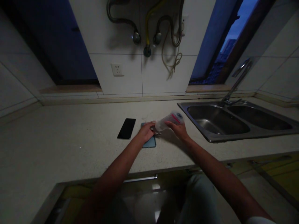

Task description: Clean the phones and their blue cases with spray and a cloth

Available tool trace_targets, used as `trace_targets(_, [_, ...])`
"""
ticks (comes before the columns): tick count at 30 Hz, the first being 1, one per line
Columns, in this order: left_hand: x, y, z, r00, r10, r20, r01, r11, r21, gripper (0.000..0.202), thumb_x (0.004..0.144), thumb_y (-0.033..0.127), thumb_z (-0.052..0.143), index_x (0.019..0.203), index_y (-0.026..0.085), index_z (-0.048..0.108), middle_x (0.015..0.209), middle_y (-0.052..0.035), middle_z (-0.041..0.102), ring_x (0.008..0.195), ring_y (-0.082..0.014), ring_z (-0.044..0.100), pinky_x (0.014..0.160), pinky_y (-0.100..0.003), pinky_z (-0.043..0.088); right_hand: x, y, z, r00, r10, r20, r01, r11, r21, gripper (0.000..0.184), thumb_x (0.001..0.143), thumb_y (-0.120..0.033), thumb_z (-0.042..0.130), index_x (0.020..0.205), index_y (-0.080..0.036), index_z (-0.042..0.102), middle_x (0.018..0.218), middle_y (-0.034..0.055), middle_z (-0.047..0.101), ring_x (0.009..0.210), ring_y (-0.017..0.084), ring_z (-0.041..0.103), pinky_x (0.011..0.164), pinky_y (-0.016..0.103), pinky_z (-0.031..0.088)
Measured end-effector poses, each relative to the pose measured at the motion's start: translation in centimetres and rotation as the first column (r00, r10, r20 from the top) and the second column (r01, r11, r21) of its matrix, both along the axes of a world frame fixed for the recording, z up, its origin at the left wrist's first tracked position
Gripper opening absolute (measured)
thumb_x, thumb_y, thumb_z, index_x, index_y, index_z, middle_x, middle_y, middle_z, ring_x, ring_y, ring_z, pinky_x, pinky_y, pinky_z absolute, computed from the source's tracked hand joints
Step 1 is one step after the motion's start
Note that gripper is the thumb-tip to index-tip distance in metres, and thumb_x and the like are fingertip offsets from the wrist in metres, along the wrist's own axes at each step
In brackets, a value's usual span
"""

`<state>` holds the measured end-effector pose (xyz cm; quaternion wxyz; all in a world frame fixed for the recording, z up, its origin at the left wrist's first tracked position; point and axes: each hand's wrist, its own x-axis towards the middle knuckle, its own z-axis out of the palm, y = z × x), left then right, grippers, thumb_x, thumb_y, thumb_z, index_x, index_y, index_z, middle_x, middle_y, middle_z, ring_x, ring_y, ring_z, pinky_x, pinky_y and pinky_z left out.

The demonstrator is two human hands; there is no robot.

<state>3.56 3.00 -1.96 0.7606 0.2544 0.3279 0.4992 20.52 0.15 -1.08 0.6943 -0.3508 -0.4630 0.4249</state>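
My right hand (178, 129) is closed around a translucent plastic cup-like container (163, 122) with a pink band. The container is tilted, its lower end pointing left toward my left hand (147, 132). My left hand's fingers are curled at that end, over a light blue phone case (149, 143) on the counter; what they hold is hidden. Small pale bits, too blurred to name, show just below the container's lower end. A black smartphone (126, 128) lies flat to the left of the case, apart from both hands.
The pale countertop (93, 140) runs along a tiled wall. To the right is a double steel sink (207, 137) with a tall faucet (235, 82). Hoses and valves (147, 49) hang above a wall socket (116, 70). Windows flank them; a drawer handle (140, 179) shows below the counter edge.
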Motion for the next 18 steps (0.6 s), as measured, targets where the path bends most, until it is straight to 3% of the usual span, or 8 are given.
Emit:
trace_targets(3, [0.3, 0.3, -0.6, 0.999, -0.036, -0.020, 0.035, 0.999, -0.025, 0.025, 0.069, -0.010, 0.051, 0.077, 0.010, 0.064, 0.071, -0.0077, 0.067, 0.074, -0.0178, 0.068, 0.077, -0.031, 0.057, -0.3, -0.4, -0.1, 0.996, 0.021, 0.092, -0.022, 1.000, 0.003, 0.025, 0.058, -0.011, 0.091, 0.070, -0.023, 0.071, 0.070, -0.0046, 0.068, 0.071, 0.015, 0.062, 0.076, 0.026, 0.059])
trace_targets(9, [-0.4, 0.4, -0.1, 0.998, 0.058, 0.016, -0.058, 0.997, -0.046, 0.024, 0.079, -0.002, 0.049, 0.092, 0.009, 0.065, 0.085, -0.0127, 0.071, 0.076, -0.0192, 0.069, 0.076, -0.034, 0.059, 0.1, -0.7, -0.7, 0.995, -0.099, 0.015, 0.099, 0.995, 0.034, 0.029, 0.054, -0.021, 0.095, 0.072, -0.026, 0.072, 0.074, -0.0045, 0.070, 0.074, 0.017, 0.064, 0.082, 0.031, 0.060])
trace_targets(15, [-0.8, 0.1, 0.4, 0.997, 0.071, 0.034, -0.070, 0.996, -0.054, 0.031, 0.085, 0.002, 0.047, 0.109, 0.011, 0.063, 0.101, -0.0148, 0.073, 0.089, -0.0215, 0.071, 0.084, -0.038, 0.059, -0.2, -0.3, -0.7, 0.938, -0.141, 0.316, 0.118, 0.989, 0.091, 0.035, 0.057, -0.042, 0.092, 0.069, -0.020, 0.068, 0.069, 0.0004, 0.067, 0.068, 0.020, 0.062, 0.072, 0.036, 0.057])
trace_targets(18, [-0.9, 0.1, 0.6, 0.995, 0.091, 0.028, -0.090, 0.994, -0.054, 0.035, 0.085, 0.003, 0.047, 0.116, 0.012, 0.062, 0.105, -0.0148, 0.073, 0.095, -0.0228, 0.071, 0.088, -0.041, 0.058, -0.1, 0.0, -0.8, 0.919, -0.203, 0.337, 0.165, 0.977, 0.137, 0.041, 0.060, -0.055, 0.087, 0.070, -0.020, 0.066, 0.070, 0.0022, 0.066, 0.068, 0.021, 0.062, 0.069, 0.038, 0.056])
